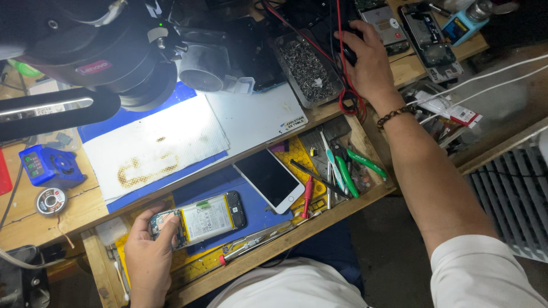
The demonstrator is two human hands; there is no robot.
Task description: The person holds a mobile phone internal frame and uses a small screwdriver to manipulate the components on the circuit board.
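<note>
The left hand (149,251) at 7 o'clock gripped an opened smartphone (200,219); the right hand (368,60) at 1 o'clock closed over a dark object (349,54) beside red wires (347,100).

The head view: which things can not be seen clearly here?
- Black object under the right hand: the fingers cover it.
- Opened phone: the left hand hides its left end.
- Phones at the top edge: cut off by the frame.
- Tray of small parts: pieces too small to identify.
</note>
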